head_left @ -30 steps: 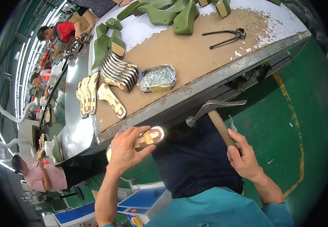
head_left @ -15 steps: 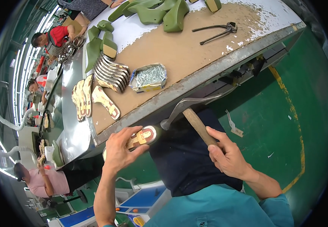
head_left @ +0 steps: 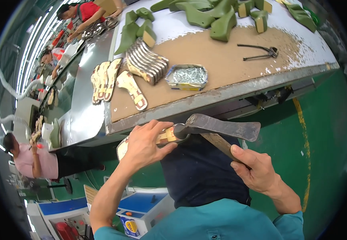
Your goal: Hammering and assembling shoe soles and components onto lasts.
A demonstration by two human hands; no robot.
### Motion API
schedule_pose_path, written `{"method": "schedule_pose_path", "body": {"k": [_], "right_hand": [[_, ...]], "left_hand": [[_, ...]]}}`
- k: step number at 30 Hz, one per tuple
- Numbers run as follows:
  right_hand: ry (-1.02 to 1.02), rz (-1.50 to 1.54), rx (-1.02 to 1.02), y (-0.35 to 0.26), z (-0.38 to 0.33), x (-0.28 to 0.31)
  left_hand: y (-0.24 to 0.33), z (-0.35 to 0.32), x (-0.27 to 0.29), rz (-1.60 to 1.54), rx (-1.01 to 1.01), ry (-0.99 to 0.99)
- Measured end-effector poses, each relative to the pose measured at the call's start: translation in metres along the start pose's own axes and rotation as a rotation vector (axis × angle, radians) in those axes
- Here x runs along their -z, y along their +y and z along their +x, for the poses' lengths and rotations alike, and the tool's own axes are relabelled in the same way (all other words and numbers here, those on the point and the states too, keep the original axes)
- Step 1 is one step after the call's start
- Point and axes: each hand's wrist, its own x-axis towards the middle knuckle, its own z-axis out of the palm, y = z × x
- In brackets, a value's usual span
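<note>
My left hand (head_left: 143,146) grips a cream and brown insole (head_left: 166,136) by its sides, just off the table's front edge. Under my palm most of the insole is hidden. In my right hand (head_left: 257,170) is a shoemaker's hammer (head_left: 231,127), its wooden handle wrapped by my fingers. The hammer's round face covers the end of the insole beyond my left fingertips and seems to touch it. From there the long, flat dark blade of the head points right.
On the table (head_left: 217,103) lie a stack of insoles (head_left: 145,62), several loose insoles (head_left: 135,91), a box of nails (head_left: 187,76), pincers (head_left: 261,52) and green shoe lasts (head_left: 223,25). Co-workers sit at the left, one in a pink shirt (head_left: 37,162). Blue-topped equipment (head_left: 143,203) stands below.
The hammer's face has come onto the insole's end, which was uncovered before. Both hands keep their holds. The whole view has shifted, so the table's things appear further right and higher.
</note>
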Motion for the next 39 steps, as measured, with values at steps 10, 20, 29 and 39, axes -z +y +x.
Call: {"method": "schedule_pose_path", "body": {"k": [10, 20, 29, 39], "right_hand": [[0.073, 0.008, -0.089, -0.017, -0.003, -0.001], [0.265, 0.279, 0.01, -0.033, 0.013, 0.021], [0.057, -0.129, 0.032, -0.019, 0.031, 0.003], [-0.11, -0.063, -0.094, -0.013, 0.022, -0.016]], "left_hand": [[-0.005, -0.005, -0.004, 0.065, -0.07, 0.043], [-0.008, -0.007, -0.013, 0.191, -0.044, 0.015], [-0.008, -0.005, -0.018, 0.341, -0.062, -0.037], [-0.008, 0.0, -0.017, 0.36, -0.091, -0.002]]}}
